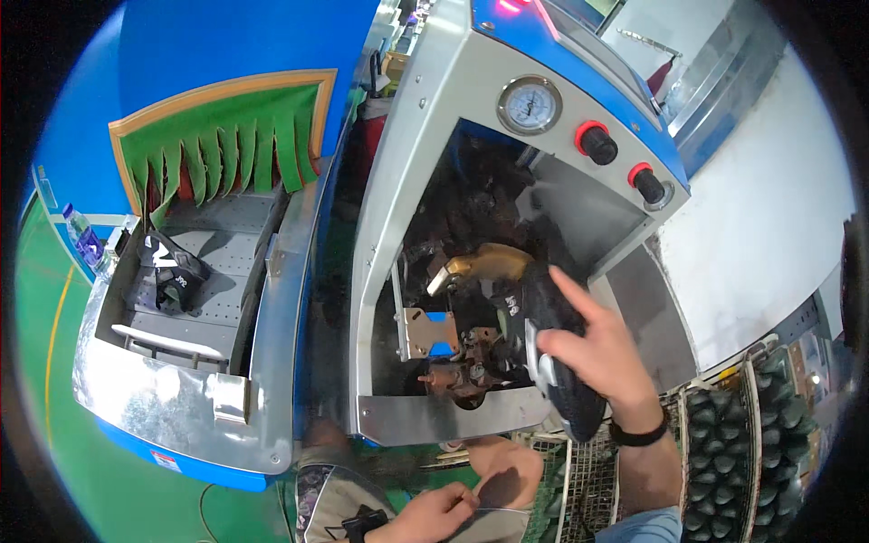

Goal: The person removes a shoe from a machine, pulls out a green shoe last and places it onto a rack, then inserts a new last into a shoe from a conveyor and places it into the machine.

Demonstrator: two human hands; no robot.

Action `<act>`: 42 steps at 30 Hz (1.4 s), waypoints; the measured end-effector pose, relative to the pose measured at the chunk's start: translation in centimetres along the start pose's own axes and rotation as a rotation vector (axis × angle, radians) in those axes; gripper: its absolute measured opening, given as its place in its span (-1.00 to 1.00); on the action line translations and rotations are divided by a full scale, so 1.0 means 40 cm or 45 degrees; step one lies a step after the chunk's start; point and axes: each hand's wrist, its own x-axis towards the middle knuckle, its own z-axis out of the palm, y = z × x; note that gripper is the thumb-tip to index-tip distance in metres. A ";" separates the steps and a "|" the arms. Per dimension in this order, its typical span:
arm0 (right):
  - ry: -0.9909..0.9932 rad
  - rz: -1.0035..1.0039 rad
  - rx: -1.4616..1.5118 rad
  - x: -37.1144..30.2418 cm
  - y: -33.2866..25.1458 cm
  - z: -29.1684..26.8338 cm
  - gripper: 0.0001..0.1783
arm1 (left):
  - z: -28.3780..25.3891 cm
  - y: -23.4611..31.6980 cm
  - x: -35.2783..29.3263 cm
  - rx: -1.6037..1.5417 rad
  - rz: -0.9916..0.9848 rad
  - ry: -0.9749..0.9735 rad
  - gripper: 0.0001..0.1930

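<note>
Holding black shoe (pixel 579 394), seemingly grimy recess (pixel 471 195), green floor (pixel 45 303)

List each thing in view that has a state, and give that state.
Right hand, gripping the black shoe
Black shoe, held aslant
Left hand, fingers curled
Red light, lit
Green curtain, slit into hanging strips
Bottle, capped
Gauge, reading unclear
Black-and-white item, lying unheld

A perforated grey bed (pixel 240 242) carries a black shoe upper (pixel 179 274) (white-marked).
</note>
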 end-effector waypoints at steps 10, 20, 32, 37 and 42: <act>-0.070 0.015 -0.185 0.027 0.100 0.056 -0.06 | -0.009 -0.057 -0.029 -0.035 0.117 0.179 -0.72; 0.005 -0.050 0.426 -0.303 0.248 0.168 0.03 | -0.030 -0.011 0.022 -0.403 0.182 0.784 -0.77; 0.153 0.330 2.520 -0.420 0.287 0.310 -0.15 | 0.078 0.067 -0.046 0.186 0.879 0.673 -0.76; 0.129 0.159 1.718 -0.387 0.260 0.228 -0.07 | 0.059 0.052 -0.025 0.218 0.810 0.718 -0.73; 0.063 -0.014 0.946 -0.291 0.139 0.077 0.01 | 0.055 0.017 -0.018 -0.250 0.278 0.530 -0.63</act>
